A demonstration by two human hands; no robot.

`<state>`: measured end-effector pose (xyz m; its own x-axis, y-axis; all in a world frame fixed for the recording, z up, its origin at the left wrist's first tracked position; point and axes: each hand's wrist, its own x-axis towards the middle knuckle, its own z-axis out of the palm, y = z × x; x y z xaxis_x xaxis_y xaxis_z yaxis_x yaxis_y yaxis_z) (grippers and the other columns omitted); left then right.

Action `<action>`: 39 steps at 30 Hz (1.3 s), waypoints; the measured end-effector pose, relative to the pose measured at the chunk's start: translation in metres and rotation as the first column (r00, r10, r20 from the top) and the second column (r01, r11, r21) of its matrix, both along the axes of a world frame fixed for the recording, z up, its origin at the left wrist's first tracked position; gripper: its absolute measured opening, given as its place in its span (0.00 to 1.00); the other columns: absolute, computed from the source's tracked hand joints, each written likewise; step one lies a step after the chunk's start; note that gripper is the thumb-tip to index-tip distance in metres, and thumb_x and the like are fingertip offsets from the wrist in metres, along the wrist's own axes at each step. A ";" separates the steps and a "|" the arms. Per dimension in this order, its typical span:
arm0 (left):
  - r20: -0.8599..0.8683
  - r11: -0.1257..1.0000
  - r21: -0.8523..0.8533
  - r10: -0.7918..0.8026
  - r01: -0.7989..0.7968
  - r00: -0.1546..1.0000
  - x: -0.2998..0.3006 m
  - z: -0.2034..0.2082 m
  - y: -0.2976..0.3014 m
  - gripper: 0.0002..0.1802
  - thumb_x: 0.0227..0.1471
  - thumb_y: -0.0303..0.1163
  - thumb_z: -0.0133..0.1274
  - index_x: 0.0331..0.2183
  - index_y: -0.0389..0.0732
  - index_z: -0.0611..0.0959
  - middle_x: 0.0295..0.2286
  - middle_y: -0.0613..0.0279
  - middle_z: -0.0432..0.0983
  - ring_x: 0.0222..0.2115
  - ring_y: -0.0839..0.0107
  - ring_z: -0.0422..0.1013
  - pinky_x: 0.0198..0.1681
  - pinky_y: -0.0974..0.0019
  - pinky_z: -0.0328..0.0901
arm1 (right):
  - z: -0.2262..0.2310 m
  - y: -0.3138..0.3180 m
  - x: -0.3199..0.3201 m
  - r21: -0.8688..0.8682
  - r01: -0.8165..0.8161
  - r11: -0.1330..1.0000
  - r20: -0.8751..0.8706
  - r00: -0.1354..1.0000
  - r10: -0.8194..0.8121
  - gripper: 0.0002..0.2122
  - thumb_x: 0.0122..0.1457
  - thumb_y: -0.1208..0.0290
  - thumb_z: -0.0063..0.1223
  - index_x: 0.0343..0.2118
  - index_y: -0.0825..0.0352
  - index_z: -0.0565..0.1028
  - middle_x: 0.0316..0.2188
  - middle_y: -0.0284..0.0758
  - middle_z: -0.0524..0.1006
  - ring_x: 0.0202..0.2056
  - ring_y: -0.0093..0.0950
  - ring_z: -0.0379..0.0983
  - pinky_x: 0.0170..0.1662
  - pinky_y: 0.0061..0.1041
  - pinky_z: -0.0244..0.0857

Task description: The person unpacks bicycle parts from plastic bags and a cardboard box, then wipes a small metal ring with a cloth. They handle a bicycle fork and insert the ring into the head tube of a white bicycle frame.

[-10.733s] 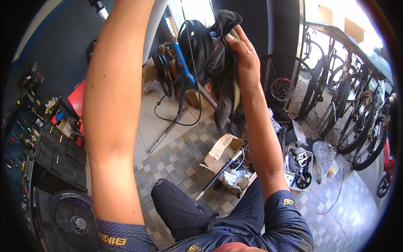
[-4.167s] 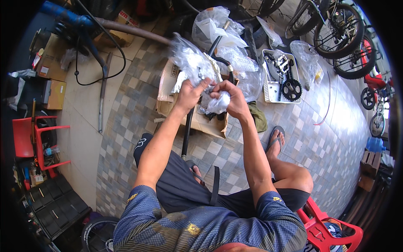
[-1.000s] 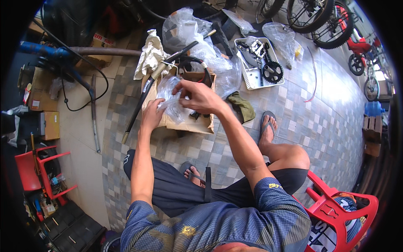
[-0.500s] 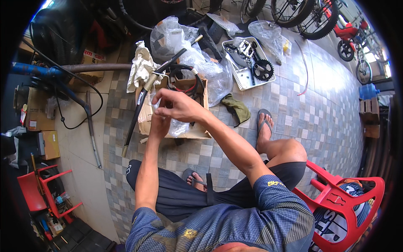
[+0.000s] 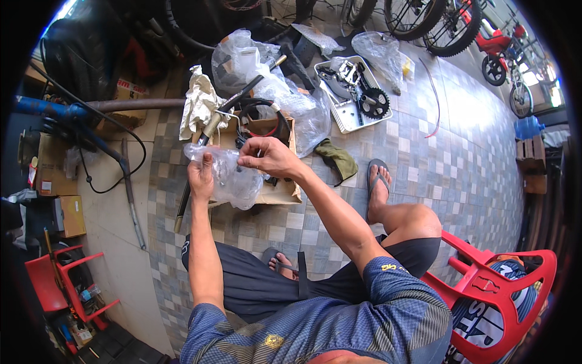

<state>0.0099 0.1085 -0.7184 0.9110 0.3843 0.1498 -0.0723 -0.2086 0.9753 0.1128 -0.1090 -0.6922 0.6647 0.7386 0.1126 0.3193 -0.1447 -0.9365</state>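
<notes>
A person's 2 bare hands are holding a clear plastic bag (image 5: 233,189) between them, above the near left part of an open cardboard box (image 5: 282,195). The bag is slanting, its long axis running from upper left to lower right, and its lower end is covering part of the box's near edge. Whether it is touching the cardboard is hard to tell.

The left hand (image 5: 201,177) is grasping the bag's upper left end, thumb lying on top, fingers mostly hidden behind. The right hand (image 5: 267,156) is reaching in from the right, its fingers curling and its thumb and index finger closing in a pinch at the bag's upper right edge. Anything small between those tips is too unclear to make out. Both hands are touching the bag, the right being nearer the box's right edge.

Farther out, a long black bar (image 5: 183,205) is crossing the box's left side at a slant. Crumpled pale paper (image 5: 197,104) is standing up by the far left corner, and black cables (image 5: 280,118) are looping at the far right corner. Beyond the right edge, an olive cloth (image 5: 337,162) is lying on the tiled floor (image 5: 418,176), and past it a white tray (image 5: 347,125) is holding a black crankset (image 5: 374,103).
</notes>
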 end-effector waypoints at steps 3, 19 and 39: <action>-0.107 0.990 0.142 -0.002 0.017 0.994 -0.006 0.005 0.005 0.27 0.64 0.53 0.49 0.35 0.36 0.84 0.28 0.71 0.78 0.31 0.81 0.70 0.38 0.71 0.65 | -0.001 -0.001 -0.001 0.033 0.081 0.996 0.197 0.977 -0.086 0.10 0.55 0.64 0.65 0.32 0.65 0.80 0.26 0.35 0.76 0.32 0.33 0.74 0.38 0.30 0.67; 0.358 0.982 0.186 -0.049 -0.019 0.932 -0.006 0.054 -0.049 0.36 0.46 0.57 0.68 0.41 0.37 0.75 0.35 0.62 0.71 0.36 0.70 0.69 0.42 0.66 0.65 | 0.036 0.007 -0.020 0.362 0.096 0.927 -0.306 0.952 0.021 0.12 0.53 0.67 0.61 0.40 0.65 0.78 0.30 0.42 0.81 0.31 0.41 0.79 0.35 0.34 0.71; -0.129 0.986 0.160 -0.035 0.056 0.991 -0.035 0.018 -0.009 0.17 0.56 0.25 0.51 0.48 0.30 0.78 0.44 0.51 0.78 0.46 0.63 0.74 0.50 0.61 0.67 | 0.047 0.003 -0.009 0.156 0.142 0.977 0.067 0.986 -0.154 0.13 0.59 0.66 0.61 0.42 0.68 0.76 0.30 0.37 0.80 0.32 0.26 0.77 0.37 0.27 0.69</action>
<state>-0.0248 0.0995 -0.7002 0.9425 0.3218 0.0905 0.0352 -0.3649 0.9304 0.1041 -0.1059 -0.6452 0.7503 0.6029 0.2711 0.3785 -0.0556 -0.9239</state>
